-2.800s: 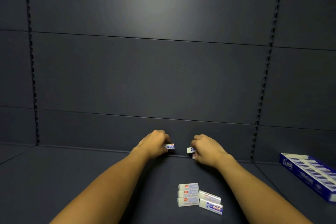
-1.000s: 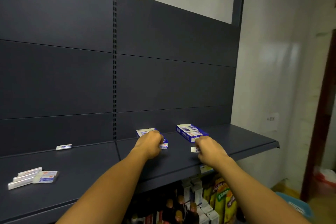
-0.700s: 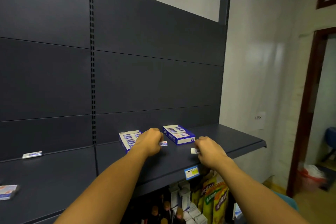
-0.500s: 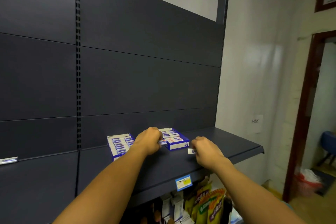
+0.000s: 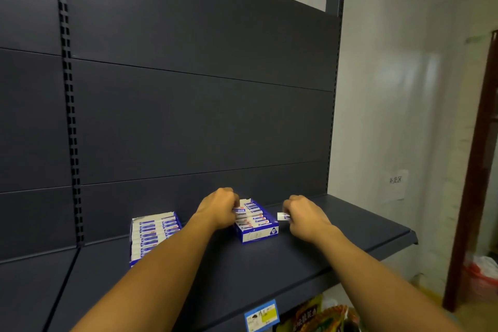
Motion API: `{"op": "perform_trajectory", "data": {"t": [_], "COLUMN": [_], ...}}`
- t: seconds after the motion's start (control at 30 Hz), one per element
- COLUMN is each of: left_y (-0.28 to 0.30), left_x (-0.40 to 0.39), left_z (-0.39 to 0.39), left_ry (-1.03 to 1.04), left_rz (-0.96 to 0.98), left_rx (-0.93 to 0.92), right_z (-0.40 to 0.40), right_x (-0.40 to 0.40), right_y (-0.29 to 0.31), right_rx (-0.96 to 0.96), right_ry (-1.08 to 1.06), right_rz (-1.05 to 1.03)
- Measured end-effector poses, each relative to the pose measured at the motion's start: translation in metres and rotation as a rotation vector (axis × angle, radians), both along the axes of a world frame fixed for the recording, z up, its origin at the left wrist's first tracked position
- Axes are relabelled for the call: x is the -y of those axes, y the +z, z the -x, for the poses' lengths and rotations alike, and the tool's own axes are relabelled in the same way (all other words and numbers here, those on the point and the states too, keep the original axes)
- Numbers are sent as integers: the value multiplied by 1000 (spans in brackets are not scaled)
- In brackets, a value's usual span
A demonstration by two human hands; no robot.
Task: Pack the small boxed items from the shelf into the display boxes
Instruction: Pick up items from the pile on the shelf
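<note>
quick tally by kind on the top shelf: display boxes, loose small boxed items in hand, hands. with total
Display boxes: 2, the left display box and the right display box
Small boxed items in hand: 1 plainly seen, the small boxed item in the right hand; what the left hand holds is hidden
Hands: 2
Total: 5
</note>
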State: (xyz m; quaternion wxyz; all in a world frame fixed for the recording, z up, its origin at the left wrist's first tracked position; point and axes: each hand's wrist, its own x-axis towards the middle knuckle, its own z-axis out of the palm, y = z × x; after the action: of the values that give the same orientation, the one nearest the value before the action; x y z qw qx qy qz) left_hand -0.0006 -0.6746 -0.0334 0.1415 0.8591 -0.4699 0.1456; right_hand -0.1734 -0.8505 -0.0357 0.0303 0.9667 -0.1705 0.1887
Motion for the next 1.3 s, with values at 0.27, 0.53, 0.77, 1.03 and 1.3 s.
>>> {"op": "perform_trajectory", "data": {"t": [0.27, 0.53, 0.77, 1.03, 1.3], "left_y": [-5, -26, -22, -43, -52], "left_x": [23, 43, 51, 58, 63], "left_z": [-17, -11, -16, -15, -23], "left_ry": [82, 187, 256, 287, 273], "left_rz": [41, 122, 199, 235, 165], "left_rx": [-22, -54, -116, -123, -85], "right_z": [-40, -77, -113, -140, -149], "right_x": [36, 67, 83, 87, 93], "right_y": [-5, -14, -32, -53, -53], "right_rx": [46, 62, 149, 314, 114], "right_ry": [92, 269, 393, 467, 527], "right_rz": [-105, -186, -302, -519, -411]}}
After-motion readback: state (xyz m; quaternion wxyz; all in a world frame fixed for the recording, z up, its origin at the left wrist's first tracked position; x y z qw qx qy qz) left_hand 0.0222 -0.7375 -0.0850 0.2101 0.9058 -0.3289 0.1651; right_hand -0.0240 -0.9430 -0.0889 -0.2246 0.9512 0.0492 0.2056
